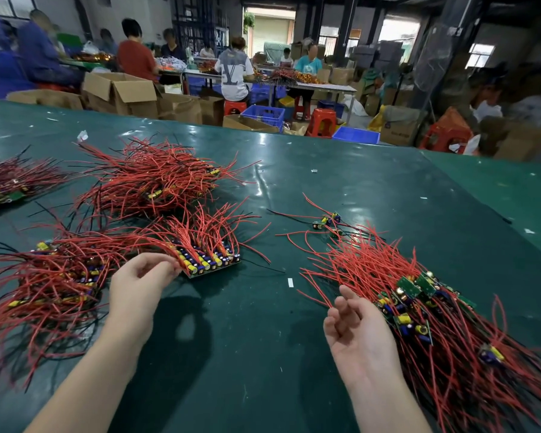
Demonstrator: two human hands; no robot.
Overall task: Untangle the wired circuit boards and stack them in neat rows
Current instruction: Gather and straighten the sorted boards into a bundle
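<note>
Here, left hand (138,284) touching stacked boards (211,260), right hand (355,326) open, no legible writing.

Left hand (138,285): bare, no glove, no ring seen on the fingers that show.
Right hand (355,332): bare, no glove, no ring seen.
Left forearm (97,367): bare from wrist to frame edge; no sleeve, watch or band.
Right forearm (384,401): bare likewise; no sleeve, watch or band.
Nails: short, unpainted where visible.

Green table (294,182), wired boards (210,260) heaped.
</note>
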